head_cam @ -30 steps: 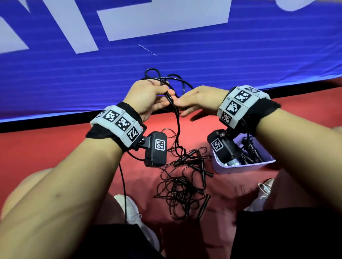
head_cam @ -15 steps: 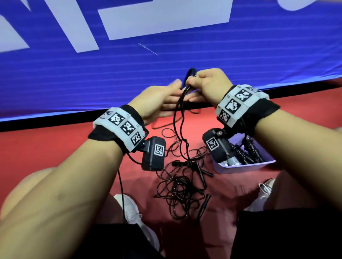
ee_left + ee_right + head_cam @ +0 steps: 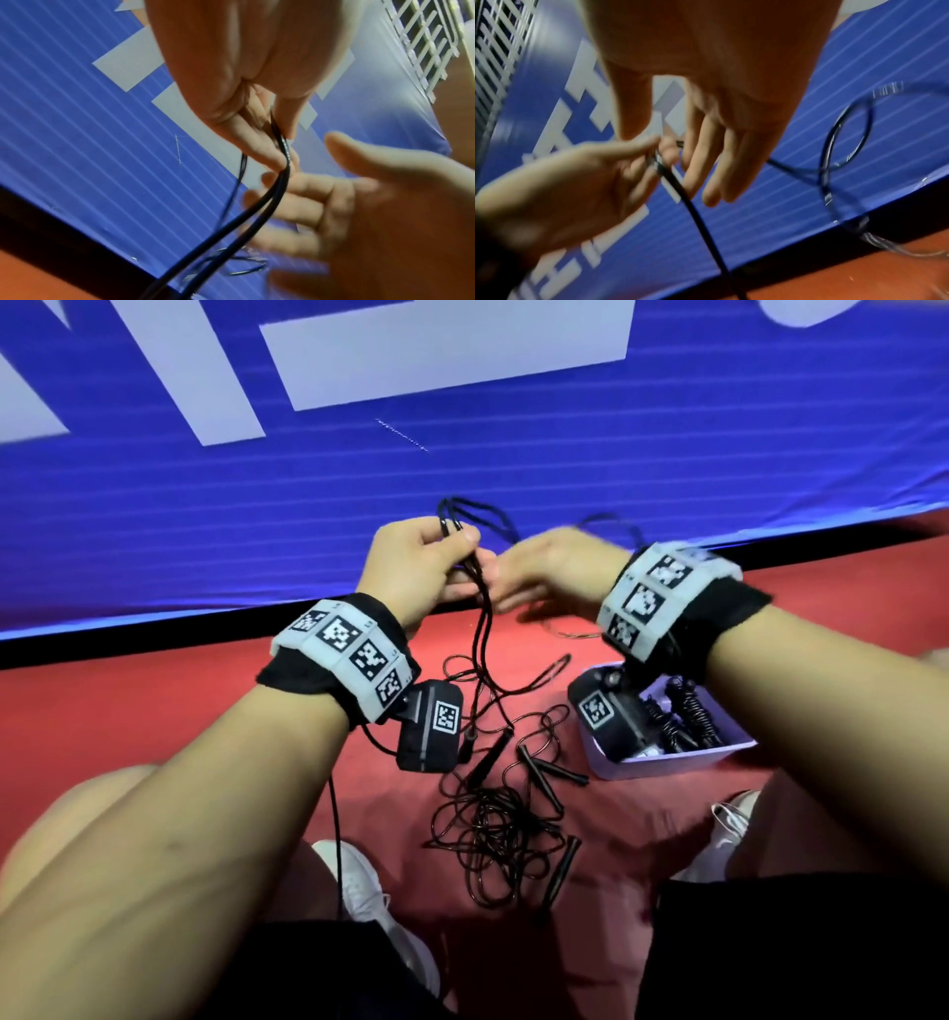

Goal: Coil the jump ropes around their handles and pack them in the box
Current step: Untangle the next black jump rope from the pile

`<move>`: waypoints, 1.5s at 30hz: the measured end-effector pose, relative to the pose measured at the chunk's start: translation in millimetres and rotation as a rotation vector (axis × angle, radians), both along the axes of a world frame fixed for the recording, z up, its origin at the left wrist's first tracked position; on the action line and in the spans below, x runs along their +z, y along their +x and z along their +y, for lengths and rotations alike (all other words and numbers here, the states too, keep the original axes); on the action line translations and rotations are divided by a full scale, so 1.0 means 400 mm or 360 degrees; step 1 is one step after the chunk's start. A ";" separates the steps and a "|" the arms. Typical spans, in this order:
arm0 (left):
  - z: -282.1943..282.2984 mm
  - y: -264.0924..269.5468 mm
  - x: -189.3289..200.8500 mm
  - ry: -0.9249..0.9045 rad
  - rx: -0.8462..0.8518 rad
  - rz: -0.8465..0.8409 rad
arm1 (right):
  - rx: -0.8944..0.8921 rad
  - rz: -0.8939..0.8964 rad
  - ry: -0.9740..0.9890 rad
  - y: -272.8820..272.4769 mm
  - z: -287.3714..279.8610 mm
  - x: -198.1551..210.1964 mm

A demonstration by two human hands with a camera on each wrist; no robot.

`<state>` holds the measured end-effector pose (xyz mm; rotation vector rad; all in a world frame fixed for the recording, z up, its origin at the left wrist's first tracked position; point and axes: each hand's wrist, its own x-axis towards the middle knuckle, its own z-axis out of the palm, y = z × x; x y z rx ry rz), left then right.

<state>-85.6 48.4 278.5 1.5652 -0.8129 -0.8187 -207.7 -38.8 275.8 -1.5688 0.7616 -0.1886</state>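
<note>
The left hand [image 3: 411, 567] pinches a bundle of black rope [image 3: 480, 608]; the right hand [image 3: 554, 572], blurred, hovers beside it with fingers straight. More rope and handles [image 3: 534, 767] tangle on the red mat [image 3: 154, 711], just left of the box [image 3: 683, 757] with coiled ropes inside.

Both forearms are bare from wrist to elbow. The left hand [image 3: 411, 567] and right hand [image 3: 552, 570] wear no gloves. Each wrist carries a black fabric band overlaid with a grey segmented strap bearing square black-and-white coded markers: four visible on the left wrist strap [image 3: 349, 654], three on the right wrist strap [image 3: 652, 598]. A black box-shaped camera unit hangs beneath each wrist, each with one coded marker: left camera unit [image 3: 430, 726], right camera unit [image 3: 606, 716]. A thin black cable [image 3: 336, 839] runs from the left unit toward the body. Dark shorts [image 3: 770, 947] and white shoes [image 3: 369, 891] are worn.
</note>
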 end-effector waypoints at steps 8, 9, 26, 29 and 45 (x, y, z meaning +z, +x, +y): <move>0.005 0.029 0.024 -0.0197 0.0189 0.0258 | 0.0172 0.0213 -0.0566 0.012 0.047 -0.083; 0.007 0.029 0.026 -0.0162 0.0157 0.0243 | 0.0057 0.0151 -0.0548 0.014 0.040 -0.070; 0.019 -0.047 -0.062 0.0352 -0.0608 -0.0511 | -0.0812 -0.0705 0.0047 -0.009 -0.031 0.073; 0.015 -0.043 -0.058 0.0234 -0.0489 -0.0333 | -0.0840 -0.0717 0.0090 -0.015 -0.041 0.070; 0.005 -0.062 -0.050 0.0199 -0.0526 -0.0257 | -0.0774 -0.0692 0.0306 -0.002 -0.029 0.057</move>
